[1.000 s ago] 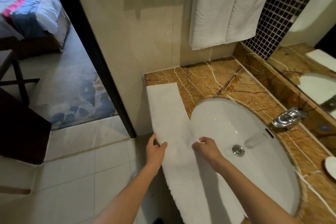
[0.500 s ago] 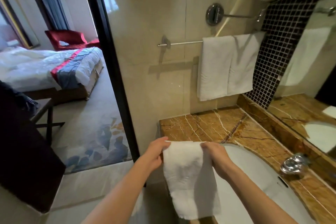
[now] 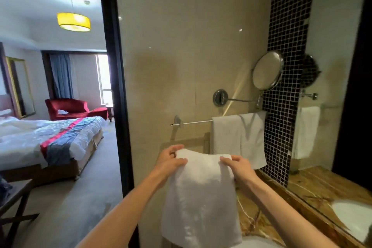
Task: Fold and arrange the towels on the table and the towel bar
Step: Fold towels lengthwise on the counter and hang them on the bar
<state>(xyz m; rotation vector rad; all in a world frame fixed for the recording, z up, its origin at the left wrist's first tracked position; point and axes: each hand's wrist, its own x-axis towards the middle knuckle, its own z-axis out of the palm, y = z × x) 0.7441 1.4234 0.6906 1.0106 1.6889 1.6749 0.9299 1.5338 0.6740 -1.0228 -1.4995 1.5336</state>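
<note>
White terry cloth hung between my two hands: I held the folded towel (image 3: 201,193) by its top edge, raised in front of the beige wall. My left hand (image 3: 171,162) gripped the top left corner, fingers curled over the far side and thumb pressed on the near face. My right hand (image 3: 236,167) pinched the top right corner in the same way, fingers bent round the fold. The cloth dropped straight down from my grip, and its lower end hung in front of the left end of the brown marble counter (image 3: 253,221); whether it touched the stone I could not tell.

Above and beyond the towel, the chrome towel bar (image 3: 193,122) ran along the wall, apart from what I held. Its left stretch was bare metal. On its right stretch two white towels hung side by side, the left hung towel (image 3: 226,135) slightly overlapping the right hung towel (image 3: 252,139).

A round shaving mirror (image 3: 266,70) stood out on an arm above the bar, next to a strip of black mosaic tile (image 3: 287,66). Through the dark door frame (image 3: 112,66) on my left I saw a bed (image 3: 50,139), a red armchair (image 3: 68,107) and a lit yellow ceiling lamp (image 3: 73,22).
</note>
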